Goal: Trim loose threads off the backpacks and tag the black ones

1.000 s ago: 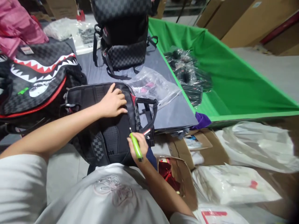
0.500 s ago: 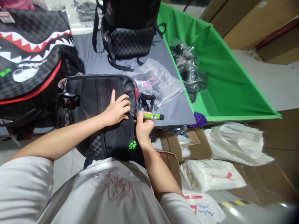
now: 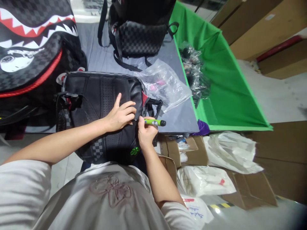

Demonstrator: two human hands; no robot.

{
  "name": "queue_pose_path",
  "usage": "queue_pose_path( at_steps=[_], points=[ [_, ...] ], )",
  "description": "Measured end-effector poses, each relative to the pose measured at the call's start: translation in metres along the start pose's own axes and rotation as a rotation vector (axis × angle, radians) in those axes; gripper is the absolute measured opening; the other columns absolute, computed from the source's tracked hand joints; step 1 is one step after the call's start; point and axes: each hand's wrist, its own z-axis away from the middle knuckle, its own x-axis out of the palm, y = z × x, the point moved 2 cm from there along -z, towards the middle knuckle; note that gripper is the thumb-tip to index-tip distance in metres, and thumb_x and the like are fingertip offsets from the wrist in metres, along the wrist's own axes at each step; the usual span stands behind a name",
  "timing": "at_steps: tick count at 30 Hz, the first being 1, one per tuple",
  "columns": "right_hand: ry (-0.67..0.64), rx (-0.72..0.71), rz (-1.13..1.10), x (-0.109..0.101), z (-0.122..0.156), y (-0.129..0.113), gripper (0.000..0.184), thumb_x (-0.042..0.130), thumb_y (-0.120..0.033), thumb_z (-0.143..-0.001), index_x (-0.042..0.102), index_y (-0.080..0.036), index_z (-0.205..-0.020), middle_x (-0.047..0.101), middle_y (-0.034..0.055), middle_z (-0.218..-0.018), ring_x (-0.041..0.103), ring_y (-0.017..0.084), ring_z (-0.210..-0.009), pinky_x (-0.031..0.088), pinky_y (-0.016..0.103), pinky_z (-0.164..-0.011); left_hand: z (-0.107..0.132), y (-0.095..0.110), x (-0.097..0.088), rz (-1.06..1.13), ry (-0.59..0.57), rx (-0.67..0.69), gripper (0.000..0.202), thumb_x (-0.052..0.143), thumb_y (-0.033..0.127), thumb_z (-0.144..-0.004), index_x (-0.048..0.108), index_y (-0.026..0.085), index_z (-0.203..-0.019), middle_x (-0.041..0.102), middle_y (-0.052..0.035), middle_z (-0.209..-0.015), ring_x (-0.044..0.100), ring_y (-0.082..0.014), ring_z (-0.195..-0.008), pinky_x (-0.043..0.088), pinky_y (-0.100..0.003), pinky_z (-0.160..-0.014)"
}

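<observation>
A black backpack (image 3: 93, 86) with checkered side panels lies in front of me, partly over the table's near edge. Green markings (image 3: 134, 151) show near its lower right part. My left hand (image 3: 122, 115) rests on the backpack, its fingers spread and palm down. In my right hand (image 3: 146, 134) is a lime-green marker pen (image 3: 155, 122), gripped between thumb and fingers with its black end pointing right. The pen's other end points at the backpack beside my left fingertips; its tip is hidden.
A large shark-mouth bag (image 3: 35, 60) stands at left. Behind sits another checkered backpack (image 3: 141, 38). A clear plastic bag (image 3: 165, 86) lies on the grey table (image 3: 93, 41). The green fabric bin (image 3: 223, 95) at right holds wrapped items. Cardboard boxes (image 3: 196, 153) and white bags (image 3: 206, 180) lie below.
The camera view has shifted slightly. My right hand, with the marker pen, is a little closer to my left hand, which stays spread on the backpack.
</observation>
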Motion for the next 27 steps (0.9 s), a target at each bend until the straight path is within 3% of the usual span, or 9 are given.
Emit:
queue_pose_path(
  at_steps=[27],
  points=[
    [-0.13, 0.169, 0.058, 0.0004, -0.0062, -0.0012, 0.042, 0.053, -0.053, -0.09, 0.063, -0.014, -0.076, 0.062, 0.002, -0.062, 0.054, 0.012, -0.051, 0.044, 0.024, -0.056, -0.0003, -0.0033, 0.0013, 0.063, -0.061, -0.069, 0.017, 0.059, 0.035, -0.09, 0.065, 0.019, -0.087, 0.068, -0.005, -0.108, 0.051, -0.028, -0.126, -0.003, -0.073, -0.116]
  ],
)
